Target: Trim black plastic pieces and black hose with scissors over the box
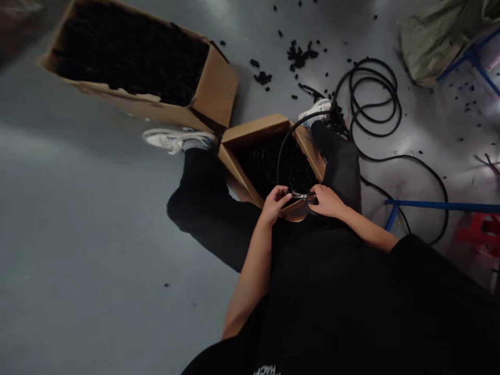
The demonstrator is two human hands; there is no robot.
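Observation:
My left hand (pixel 275 203) and my right hand (pixel 326 202) meet above an open cardboard box (pixel 234 169) between my knees. A black rubber hose (pixel 291 136) rises in an arc from the hands and runs to a loose coil (pixel 375 99) on the floor. A small metal-jawed hand cutter (pixel 302 196) with dark handles sits between my hands. My right hand closes on the handles. My left hand grips the hose at the jaws, though my fingers partly hide the contact. The box holds a heap of short black pieces (pixel 273 164).
A larger open cardboard box (pixel 214 88) full of black pieces stands beyond my left foot. Black offcuts (pixel 299 56) lie scattered on the grey floor. A blue metal frame (pixel 441 205), a red stool (pixel 480 234) and a green woven sack (pixel 433 44) stand to the right.

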